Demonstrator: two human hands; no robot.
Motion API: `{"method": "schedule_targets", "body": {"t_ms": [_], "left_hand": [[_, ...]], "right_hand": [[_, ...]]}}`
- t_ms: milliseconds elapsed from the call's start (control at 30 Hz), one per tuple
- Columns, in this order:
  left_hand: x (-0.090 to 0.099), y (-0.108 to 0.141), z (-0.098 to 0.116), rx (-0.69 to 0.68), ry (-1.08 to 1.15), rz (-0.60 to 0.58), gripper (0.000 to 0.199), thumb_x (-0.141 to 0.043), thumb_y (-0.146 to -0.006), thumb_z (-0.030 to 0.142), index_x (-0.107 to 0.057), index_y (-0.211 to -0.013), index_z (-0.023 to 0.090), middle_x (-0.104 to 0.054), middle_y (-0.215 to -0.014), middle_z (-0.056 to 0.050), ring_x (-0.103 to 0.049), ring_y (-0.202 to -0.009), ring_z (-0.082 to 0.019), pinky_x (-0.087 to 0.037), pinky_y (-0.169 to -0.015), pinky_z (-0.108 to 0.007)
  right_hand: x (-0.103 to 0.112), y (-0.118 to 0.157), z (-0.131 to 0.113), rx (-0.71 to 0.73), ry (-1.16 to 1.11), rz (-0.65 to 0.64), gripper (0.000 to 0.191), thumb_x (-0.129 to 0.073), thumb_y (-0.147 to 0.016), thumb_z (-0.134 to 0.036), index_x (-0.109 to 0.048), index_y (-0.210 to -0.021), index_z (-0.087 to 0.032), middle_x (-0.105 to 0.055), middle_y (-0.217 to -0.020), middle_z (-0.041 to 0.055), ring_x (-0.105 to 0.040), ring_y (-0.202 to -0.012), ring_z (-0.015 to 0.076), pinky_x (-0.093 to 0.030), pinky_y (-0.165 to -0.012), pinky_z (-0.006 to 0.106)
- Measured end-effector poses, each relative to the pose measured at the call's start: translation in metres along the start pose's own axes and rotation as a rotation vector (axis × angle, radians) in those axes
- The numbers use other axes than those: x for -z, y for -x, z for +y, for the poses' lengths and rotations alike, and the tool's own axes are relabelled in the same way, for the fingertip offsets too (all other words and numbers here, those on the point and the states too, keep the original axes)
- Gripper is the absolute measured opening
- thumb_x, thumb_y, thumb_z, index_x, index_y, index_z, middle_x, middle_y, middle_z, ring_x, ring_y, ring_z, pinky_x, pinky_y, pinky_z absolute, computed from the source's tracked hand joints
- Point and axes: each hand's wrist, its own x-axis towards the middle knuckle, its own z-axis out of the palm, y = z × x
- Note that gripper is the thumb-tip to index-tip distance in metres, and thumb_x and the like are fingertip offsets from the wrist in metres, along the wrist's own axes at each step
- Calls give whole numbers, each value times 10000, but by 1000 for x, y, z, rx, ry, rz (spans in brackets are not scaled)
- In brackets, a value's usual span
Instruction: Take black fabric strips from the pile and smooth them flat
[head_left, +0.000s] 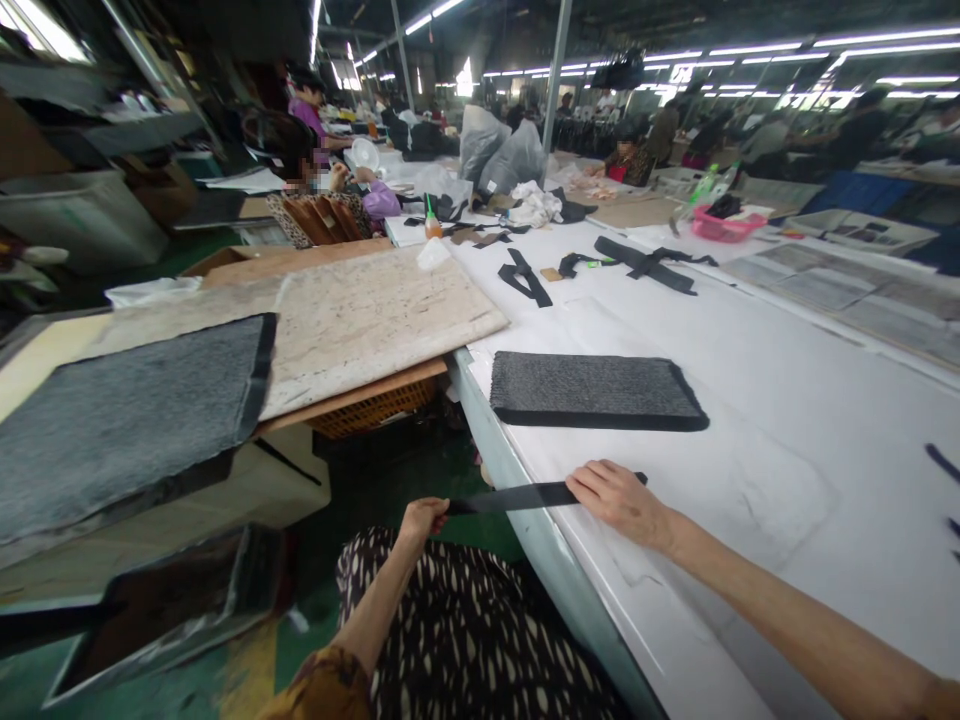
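A black fabric strip stretches between my two hands across the near edge of the white table. My left hand pinches its left end, off the table and above my patterned lap. With fingers bent over the strip, my right hand grips it just above the tabletop edge, and a short dark end shows past the fingers. Beyond my hands lies a grey ribbed fabric piece with black binding along its border. On the left, a larger grey fabric piece with a black edge rests on a board.
Black strips lie farther back on the white table. Behind are an orange-filled bottle, a pink basket and plastic bags. A stained board adjoins on the left, and other people sit beyond.
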Motion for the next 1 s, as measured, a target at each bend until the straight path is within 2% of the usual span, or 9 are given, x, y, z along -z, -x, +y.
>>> {"method": "schedule_targets", "body": {"t_ms": [100,200,300,400,533,633,733,833,1000], "left_hand": [[6,-4,-13,67,-45,50,302,-701,-706,401,-571,-625,141,-495,-455,67,-455,-402,-84,-362,-443,-223],[13,-2,-20,127,-88,72,246,-560,-865,353,-577,-756,133,-543,-590,54,-481,-465,-68,-423,-482,-216],[18,5,-16,116,-98,84,238,-528,-885,362,-587,-845,135,-593,-724,18,-543,-570,-88,-475,-548,-244],[12,17,4,3,-78,71,193,-555,-851,315,-615,-799,139,-617,-737,-4,-574,-654,-124,-463,-604,-257],[-23,47,49,-260,-18,-115,175,-652,-720,320,-691,-823,184,-679,-838,5,-593,-813,-154,-436,-722,-223],[-52,71,78,-532,-1,-406,236,-654,-689,378,-706,-764,160,-665,-767,-14,-560,-756,-166,-412,-709,-242],[-67,84,87,-512,52,-543,269,-672,-657,412,-658,-648,144,-549,-582,18,-452,-607,-124,-341,-595,-240],[-69,85,84,-441,95,-549,322,-685,-625,448,-614,-571,139,-445,-513,42,-355,-562,-99,-271,-560,-244],[-68,81,80,-404,80,-557,360,-707,-591,474,-606,-531,134,-421,-498,43,-320,-543,-89,-233,-555,-256]], "right_hand": [[-5,-22,-8,72,33,-38,231,-386,-885,-17,-593,-887,-120,-548,-798,56,-471,-722,163,-379,-648,310],[-8,-36,-12,111,46,-43,211,-405,-878,-25,-588,-852,-127,-527,-767,44,-451,-702,162,-348,-619,306],[-8,-40,-13,104,42,-37,204,-416,-873,-22,-586,-833,-127,-520,-758,41,-443,-698,161,-335,-614,304],[-8,-38,-14,91,39,-33,211,-411,-878,-22,-589,-836,-127,-528,-774,47,-444,-707,161,-335,-620,304],[-7,-37,-13,104,50,-30,194,-426,-878,-37,-592,-834,-127,-525,-765,43,-444,-701,164,-329,-615,308],[-7,-39,-13,105,54,-38,176,-436,-875,-49,-588,-836,-128,-516,-756,37,-446,-700,169,-322,-608,312],[-7,-40,-14,92,62,-39,172,-435,-875,-53,-583,-834,-131,-509,-745,34,-444,-695,167,-313,-601,309],[-9,-38,-14,79,66,-27,165,-435,-889,-75,-581,-836,-134,-510,-740,32,-447,-694,166,-315,-601,310],[-6,-19,-1,71,11,-8,212,-399,-899,-54,-593,-856,-127,-540,-763,40,-464,-704,167,-354,-623,310]]}}
